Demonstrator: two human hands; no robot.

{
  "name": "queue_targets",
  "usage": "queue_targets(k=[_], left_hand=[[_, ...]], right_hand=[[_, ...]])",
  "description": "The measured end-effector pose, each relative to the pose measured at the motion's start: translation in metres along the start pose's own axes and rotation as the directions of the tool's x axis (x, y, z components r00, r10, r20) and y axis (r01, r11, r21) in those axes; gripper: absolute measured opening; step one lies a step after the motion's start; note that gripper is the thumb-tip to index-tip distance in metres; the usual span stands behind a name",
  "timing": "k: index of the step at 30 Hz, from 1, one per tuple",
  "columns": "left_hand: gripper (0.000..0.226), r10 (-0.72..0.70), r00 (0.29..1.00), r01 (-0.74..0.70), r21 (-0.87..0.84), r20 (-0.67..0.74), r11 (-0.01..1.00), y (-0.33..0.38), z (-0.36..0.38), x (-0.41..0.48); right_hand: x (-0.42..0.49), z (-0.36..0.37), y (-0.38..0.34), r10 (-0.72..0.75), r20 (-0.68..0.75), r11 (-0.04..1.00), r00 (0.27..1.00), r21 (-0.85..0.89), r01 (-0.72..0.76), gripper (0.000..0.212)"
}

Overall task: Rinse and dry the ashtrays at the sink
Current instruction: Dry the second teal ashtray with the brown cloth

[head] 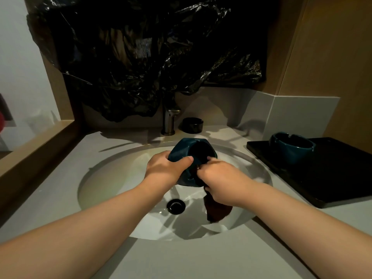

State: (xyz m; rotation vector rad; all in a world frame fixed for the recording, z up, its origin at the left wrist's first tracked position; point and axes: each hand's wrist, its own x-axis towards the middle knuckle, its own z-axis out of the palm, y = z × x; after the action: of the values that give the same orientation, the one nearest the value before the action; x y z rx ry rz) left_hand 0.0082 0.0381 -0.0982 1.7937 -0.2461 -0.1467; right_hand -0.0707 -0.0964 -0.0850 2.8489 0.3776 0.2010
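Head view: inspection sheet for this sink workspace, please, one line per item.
Surface: grey countertop with a white basin, dark drain in its floor.
Job's things: teal ashtray held tilted over the basin; second teal ashtray on the black tray at right; black ashtray beside the faucet; dark cloth hanging into the basin.
Clutter: nothing seen.
Hands: left hand grips the teal ashtray's outside; right hand holds the cloth, fingers at the ashtray's bowl.
Cables: nothing seen.
Surroundings: black plastic sheet covers the wall above the faucet; wood panel at right.
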Motion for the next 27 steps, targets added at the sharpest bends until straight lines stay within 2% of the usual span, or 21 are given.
queue_targets(k=[1, 3, 5, 6, 7, 8, 10, 12, 14, 16, 18, 20, 22, 23, 25, 26, 27], left_hand=[[0.015, -0.004, 1.000, 0.004, -0.002, 0.004, 1.000, 0.000, 0.000, 0.000], [0.015, -0.017, 1.000, 0.017, -0.018, 0.014, 1.000, 0.001, -0.001, -0.001], [0.016, -0.026, 1.000, 0.027, -0.054, 0.017, 0.998, 0.002, -0.003, -0.001], [0.015, -0.033, 0.999, 0.034, -0.075, 0.016, 0.997, 0.002, -0.004, -0.001], [0.015, -0.037, 0.999, 0.038, -0.089, 0.015, 0.995, 0.003, -0.004, -0.001], [0.015, -0.037, 0.999, 0.038, -0.084, 0.015, 0.996, 0.002, -0.004, -0.001], [0.016, -0.035, 0.999, 0.036, -0.042, 0.021, 0.998, 0.002, -0.002, -0.001], [0.017, -0.035, 0.999, 0.036, -0.011, 0.037, 0.999, 0.003, -0.001, -0.002], [0.016, -0.034, 0.998, 0.034, -0.006, 0.047, 0.999, 0.003, 0.000, -0.002], [0.016, -0.026, 0.999, 0.027, -0.016, 0.044, 1.000, 0.003, 0.001, -0.002], [0.013, -0.020, 0.999, 0.020, -0.003, 0.043, 1.000, 0.001, 0.001, -0.003], [0.012, -0.020, 0.999, 0.020, 0.005, 0.050, 1.000, 0.001, 0.001, -0.003], [0.015, -0.028, 0.999, 0.029, -0.020, 0.047, 0.999, 0.001, 0.000, -0.002], [0.017, -0.031, 0.999, 0.032, -0.031, 0.039, 0.999, 0.002, -0.001, -0.002], [0.018, -0.039, 0.999, 0.040, -0.036, 0.029, 0.999, 0.001, -0.002, -0.001], [0.017, -0.042, 0.999, 0.043, -0.034, 0.030, 0.999, 0.001, -0.001, -0.001], [0.016, -0.043, 0.999, 0.044, -0.022, 0.034, 0.999, 0.000, -0.001, -0.001]], right_hand=[[-0.002, 0.000, -0.001, 0.046, 0.003, 0.987, 0.999, 0.151, -0.046, 0.010], [-0.003, -0.005, -0.003, 0.147, 0.031, 0.867, 0.989, 0.478, -0.144, 0.015], [-0.003, -0.008, -0.006, 0.177, 0.016, 0.735, 0.984, 0.663, -0.143, 0.029], [-0.003, -0.009, -0.006, 0.169, 0.004, 0.723, 0.986, 0.679, -0.126, 0.034], [-0.004, -0.011, -0.006, 0.144, -0.003, 0.765, 0.990, 0.635, -0.110, 0.035], [-0.005, -0.011, -0.005, 0.102, -0.001, 0.851, 0.995, 0.518, -0.087, 0.034], [-0.006, -0.008, -0.001, -0.006, 0.022, 0.988, 1.000, 0.154, 0.002, 0.030], [-0.005, -0.005, 0.004, -0.044, 0.048, 0.988, 0.998, -0.146, 0.050, 0.029], [-0.004, -0.002, 0.004, -0.029, 0.045, 0.965, 0.999, -0.261, 0.040, 0.029], [-0.004, -0.003, 0.001, -0.021, 0.067, 0.974, 0.998, -0.222, 0.036, 0.026], [-0.008, -0.005, -0.002, 0.013, 0.096, 0.995, 0.995, 0.093, -0.022, 0.023], [-0.010, -0.010, -0.002, 0.074, 0.147, 0.864, 0.986, 0.484, -0.137, 0.029], [-0.009, -0.014, -0.003, 0.107, 0.107, 0.719, 0.988, 0.679, -0.151, 0.035], [-0.008, -0.015, -0.004, 0.110, 0.082, 0.690, 0.991, 0.711, -0.135, 0.037], [-0.007, -0.014, -0.005, 0.097, 0.083, 0.718, 0.992, 0.684, -0.127, 0.040], [-0.008, -0.013, -0.005, 0.075, 0.112, 0.784, 0.991, 0.607, -0.128, 0.039], [-0.008, -0.011, -0.004, 0.050, 0.141, 0.881, 0.989, 0.460, -0.110, 0.035]])
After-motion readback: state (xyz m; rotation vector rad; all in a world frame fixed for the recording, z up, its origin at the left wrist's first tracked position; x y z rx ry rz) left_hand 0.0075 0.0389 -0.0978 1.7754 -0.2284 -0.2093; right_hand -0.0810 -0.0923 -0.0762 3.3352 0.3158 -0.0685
